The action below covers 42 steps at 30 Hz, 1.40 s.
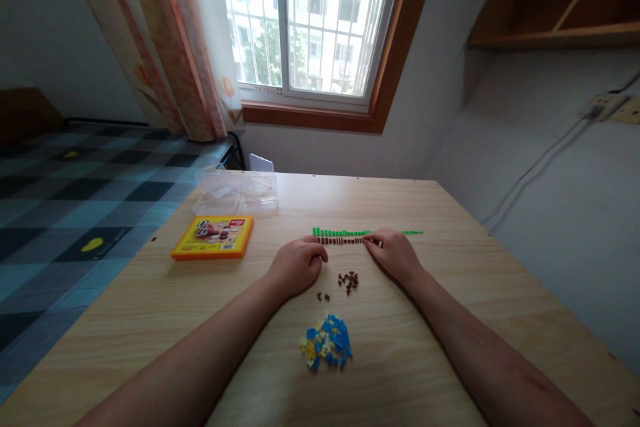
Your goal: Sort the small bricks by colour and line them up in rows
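A row of small green pieces lies across the wooden table, with a shorter row of brown pieces just below it. My left hand rests on the table with fingers curled, its fingertips at the left end of the brown row. My right hand has its fingers pinched together at the right end of the brown row, touching it. Between my forearms lie a small cluster of loose brown pieces and a pile of blue and yellow pieces.
An orange box lies left of the rows, with a clear plastic tray behind it. A bed with a checked cover adjoins the table's left side. A window and curtain stand behind, with a wall and cable at the right.
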Motion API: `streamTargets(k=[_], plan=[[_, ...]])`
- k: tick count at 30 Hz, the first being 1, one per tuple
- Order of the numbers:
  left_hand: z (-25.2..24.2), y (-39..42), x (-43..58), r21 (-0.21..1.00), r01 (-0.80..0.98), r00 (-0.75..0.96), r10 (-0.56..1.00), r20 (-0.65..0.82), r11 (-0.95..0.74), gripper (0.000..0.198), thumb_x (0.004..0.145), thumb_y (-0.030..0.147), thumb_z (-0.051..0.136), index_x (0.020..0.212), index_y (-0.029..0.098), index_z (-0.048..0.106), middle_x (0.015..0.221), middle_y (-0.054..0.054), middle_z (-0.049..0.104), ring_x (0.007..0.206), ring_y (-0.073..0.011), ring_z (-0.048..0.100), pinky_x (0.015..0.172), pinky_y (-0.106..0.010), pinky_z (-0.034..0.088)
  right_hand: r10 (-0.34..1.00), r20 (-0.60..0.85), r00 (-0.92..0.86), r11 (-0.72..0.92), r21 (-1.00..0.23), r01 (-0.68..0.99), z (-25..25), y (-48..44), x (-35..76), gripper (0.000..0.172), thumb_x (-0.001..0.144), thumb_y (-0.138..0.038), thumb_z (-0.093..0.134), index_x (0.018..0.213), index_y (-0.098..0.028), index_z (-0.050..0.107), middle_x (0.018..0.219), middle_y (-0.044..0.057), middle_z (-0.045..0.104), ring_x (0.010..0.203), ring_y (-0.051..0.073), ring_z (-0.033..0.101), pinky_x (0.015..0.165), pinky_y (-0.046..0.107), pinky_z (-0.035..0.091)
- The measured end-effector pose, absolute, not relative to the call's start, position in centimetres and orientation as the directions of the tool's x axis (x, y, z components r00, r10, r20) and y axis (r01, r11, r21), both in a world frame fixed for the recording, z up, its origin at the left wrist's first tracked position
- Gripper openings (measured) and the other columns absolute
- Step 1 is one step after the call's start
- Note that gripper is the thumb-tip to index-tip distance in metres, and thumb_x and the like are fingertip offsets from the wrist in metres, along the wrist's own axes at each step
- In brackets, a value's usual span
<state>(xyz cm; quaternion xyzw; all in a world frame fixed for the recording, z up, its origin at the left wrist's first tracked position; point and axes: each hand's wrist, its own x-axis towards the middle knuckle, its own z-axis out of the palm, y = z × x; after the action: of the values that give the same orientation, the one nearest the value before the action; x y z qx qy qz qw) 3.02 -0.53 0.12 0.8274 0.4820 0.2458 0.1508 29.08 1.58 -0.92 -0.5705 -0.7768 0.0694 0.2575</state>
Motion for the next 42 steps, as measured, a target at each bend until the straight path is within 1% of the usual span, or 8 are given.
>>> streamTargets(k=[4, 10, 15, 20, 25, 30, 36, 42], plan=[[0.1, -0.6, 3.0, 0.487, 0.712, 0.432, 0.862, 0.264, -0.506, 0.028, 0.078, 0.009, 0.052, 0.08, 0.023, 0.076, 0.096, -0.003, 0.072, 0.084, -0.018, 0.066, 0.08, -0.031, 0.052, 0.909, 0.353, -0.222, 0.368, -0.428, 0.826, -0.8, 1.3, 29.2, 0.02, 0.092, -0.024, 0.06, 0.095, -0.022, 0.08, 0.091, 0.006, 0.077, 0.084, 0.02, 0.069, 0.078, 0.029, 0.05], [0.3, -1.2, 3.0, 0.476, 0.605, 0.588, 0.762, 0.273, -0.638, 0.035, 0.075, 0.007, 0.054, 0.09, 0.026, 0.079, 0.092, -0.001, 0.071, 0.083, -0.0162, 0.066, 0.078, -0.028, 0.051, 0.803, 0.301, -0.514, 0.593, -0.482, 0.645, -0.2, 0.0, 29.3, 0.023, 0.088, -0.019, 0.059, 0.095, -0.022, 0.08, 0.086, 0.005, 0.075, 0.074, 0.016, 0.065, 0.069, 0.025, 0.047], [0.7, -1.8, 3.1, 0.471, 0.541, 0.663, 0.698, 0.27, -0.697, 0.033, 0.079, 0.012, 0.057, 0.095, 0.03, 0.08, 0.088, 0.0, 0.069, 0.078, -0.0144, 0.065, 0.073, -0.027, 0.05, 0.756, 0.259, -0.601, 0.625, -0.557, 0.547, 0.9, -1.3, 28.8, 0.024, 0.085, -0.016, 0.059, 0.092, -0.022, 0.081, 0.083, 0.004, 0.073, 0.071, 0.013, 0.063, 0.066, 0.024, 0.046], [1.0, -1.9, 3.2, 0.458, 0.551, 0.67, 0.697, 0.256, -0.697, 0.028, 0.082, 0.016, 0.059, 0.095, 0.029, 0.081, 0.088, -0.001, 0.069, 0.076, -0.0138, 0.064, 0.071, -0.027, 0.049, 0.729, 0.234, -0.643, 0.645, -0.551, 0.53, 1.3, -1.7, 28.7, 0.026, 0.082, -0.013, 0.059, 0.093, -0.024, 0.081, 0.079, 0.002, 0.071, 0.069, 0.012, 0.062, 0.065, 0.022, 0.045], [0.6, -1.6, 3.2, 0.411, 0.609, 0.618, 0.73, 0.291, -0.679, 0.029, 0.08, 0.014, 0.057, 0.093, 0.026, 0.08, 0.09, -0.002, 0.07, 0.077, -0.0152, 0.065, 0.072, -0.028, 0.05, 0.702, 0.302, -0.645, 0.689, -0.517, 0.508, 0.4, -1.1, 28.8, 0.025, 0.082, -0.011, 0.062, 0.094, -0.022, 0.081, 0.08, 0.003, 0.073, 0.071, 0.014, 0.064, 0.066, 0.024, 0.046], [0.4, -1.6, 3.2, 0.398, 0.558, 0.664, 0.679, 0.312, -0.728, 0.034, 0.078, 0.012, 0.058, 0.096, 0.03, 0.08, 0.089, 0.0, 0.069, 0.079, -0.015, 0.065, 0.074, -0.028, 0.051, 0.698, 0.33, -0.636, 0.703, -0.485, 0.52, -0.3, -0.8, 28.9, 0.025, 0.086, -0.015, 0.062, 0.101, -0.023, 0.08, 0.084, 0.004, 0.074, 0.072, 0.014, 0.065, 0.067, 0.025, 0.047], [0.2, -1.4, 3.3, 0.325, 0.65, 0.615, 0.727, 0.306, -0.687, 0.034, 0.081, 0.012, 0.056, 0.097, 0.029, 0.08, 0.091, -0.003, 0.068, 0.084, -0.018, 0.064, 0.079, -0.032, 0.052, 0.686, 0.321, -0.653, 0.702, -0.528, 0.478, 0.3, -1.4, 28.6, 0.025, 0.09, -0.018, 0.062, 0.106, -0.024, 0.08, 0.084, 0.004, 0.072, 0.071, 0.014, 0.063, 0.065, 0.025, 0.046], [0.2, -1.5, 3.2, 0.361, 0.616, 0.615, 0.714, 0.334, -0.7, 0.034, 0.08, 0.013, 0.056, 0.097, 0.029, 0.081, 0.091, -0.003, 0.067, 0.082, -0.0165, 0.063, 0.077, -0.03, 0.052, 0.654, 0.282, -0.702, 0.727, -0.491, 0.48, 0.4, -1.8, 28.1, 0.025, 0.087, -0.016, 0.063, 0.103, -0.025, 0.08, 0.084, 0.003, 0.07, 0.073, 0.013, 0.062, 0.066, 0.024, 0.045]])
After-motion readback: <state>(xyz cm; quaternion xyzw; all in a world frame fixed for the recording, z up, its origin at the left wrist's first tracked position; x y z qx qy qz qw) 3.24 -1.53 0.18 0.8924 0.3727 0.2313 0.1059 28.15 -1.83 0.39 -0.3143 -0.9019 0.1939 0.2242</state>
